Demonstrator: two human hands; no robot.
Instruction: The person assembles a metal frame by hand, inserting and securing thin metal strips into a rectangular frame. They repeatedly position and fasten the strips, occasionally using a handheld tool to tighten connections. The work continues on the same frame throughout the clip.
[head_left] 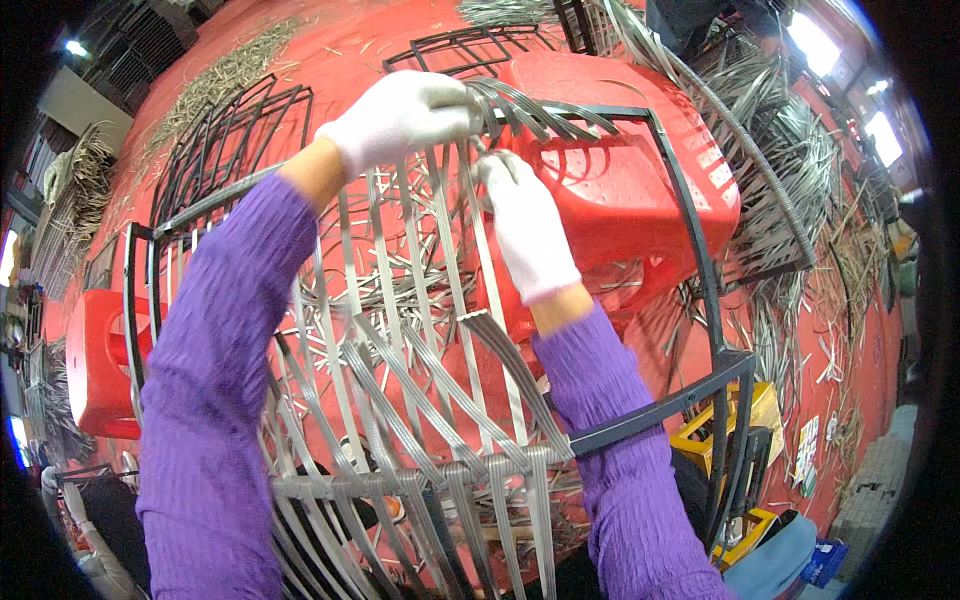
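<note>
Working at the far rail of a black metal frame (690, 215): two hands in white knitted gloves, purple ribbed sleeves behind. Left hand (410, 115): fingers curled over the rail, gripping grey ribbed plastic strips (443, 225). Right hand (525, 220): just below and nearer, fingertips seemingly pinching a strip; exact hold partly hidden.

Strips: stretched across the frame between far and near rails, wrapped closely along the near one; loose ends fanned beside the left hand. Step in hand, as I judge it from here: wrapping a strip around the far rail. Next move would call for pulling it taut and seating it beside its neighbour.

Beneath the frame: red moulded plastic seat (625, 200), right; another red plastic seat (90, 365), left. Beyond: bare black metal frames (240, 135), heaped grey strips (770, 170), red floor (340, 55).
</note>
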